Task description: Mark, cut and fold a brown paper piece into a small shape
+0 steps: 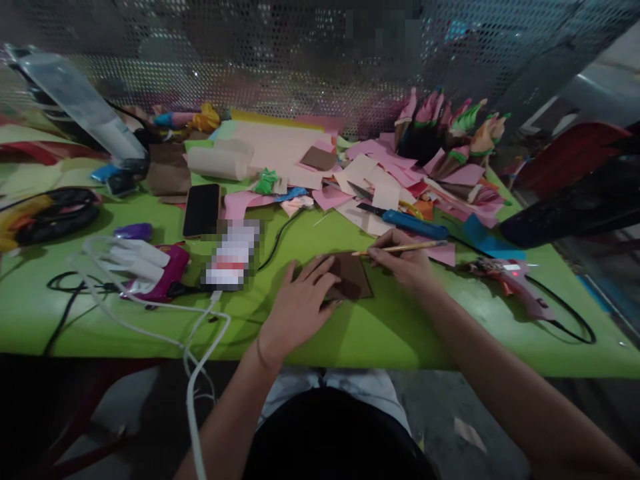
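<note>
Presently grips a pencil [416, 247] in the right hand [406, 268], closed on the shaft a little behind the tip. Points that tip leftward, with the long axis running nearly sideways to the body and the blunt end off to the right. Has the brown card [353, 279] on the green table [395, 339] just left of the right hand, and covers its left part with the left hand [303, 303], open and spread. Holds the tip at the card's far edge, near the far right corner; touching or just above, cannot tell.
</note>
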`<state>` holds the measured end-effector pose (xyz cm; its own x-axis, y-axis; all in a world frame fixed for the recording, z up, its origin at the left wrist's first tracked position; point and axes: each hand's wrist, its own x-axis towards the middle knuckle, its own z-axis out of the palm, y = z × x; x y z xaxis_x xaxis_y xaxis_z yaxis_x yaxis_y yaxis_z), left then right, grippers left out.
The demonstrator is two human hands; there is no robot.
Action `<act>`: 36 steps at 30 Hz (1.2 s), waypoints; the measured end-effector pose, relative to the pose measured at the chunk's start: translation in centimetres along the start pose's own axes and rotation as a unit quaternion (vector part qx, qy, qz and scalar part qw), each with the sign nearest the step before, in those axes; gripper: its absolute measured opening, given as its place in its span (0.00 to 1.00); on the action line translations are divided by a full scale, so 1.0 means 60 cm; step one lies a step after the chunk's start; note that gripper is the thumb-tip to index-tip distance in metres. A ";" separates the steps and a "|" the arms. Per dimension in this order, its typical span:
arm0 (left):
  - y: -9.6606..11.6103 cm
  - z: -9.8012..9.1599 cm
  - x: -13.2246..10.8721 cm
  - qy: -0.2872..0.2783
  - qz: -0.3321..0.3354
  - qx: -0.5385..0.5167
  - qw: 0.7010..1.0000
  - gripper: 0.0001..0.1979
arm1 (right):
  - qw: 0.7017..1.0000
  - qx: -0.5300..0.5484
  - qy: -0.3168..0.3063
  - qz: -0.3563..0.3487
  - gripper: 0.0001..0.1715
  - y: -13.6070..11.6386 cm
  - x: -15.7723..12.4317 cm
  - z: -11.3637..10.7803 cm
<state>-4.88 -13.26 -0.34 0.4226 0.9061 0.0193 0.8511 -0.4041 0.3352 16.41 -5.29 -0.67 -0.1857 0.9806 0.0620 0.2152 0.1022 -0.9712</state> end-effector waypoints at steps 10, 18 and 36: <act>0.002 -0.001 0.000 0.011 0.005 -0.004 1.000 0.17 | 1.000 -0.012 0.006 -0.021 0.20 0.019 0.009 0.009; 0.002 -0.001 -0.002 0.008 0.002 -0.008 1.000 0.16 | 0.999 -0.025 0.001 -0.027 0.22 0.024 0.009 0.009; 0.000 0.001 -0.002 0.008 -0.003 -0.007 1.000 0.16 | 0.998 -0.058 0.001 -0.033 0.19 0.025 0.010 0.008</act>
<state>-4.92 -13.34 -0.37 0.4118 0.9107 0.0318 0.8494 -0.3963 0.3486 16.17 -4.66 -2.22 -0.2010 0.9715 0.1260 0.3126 0.1855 -0.9316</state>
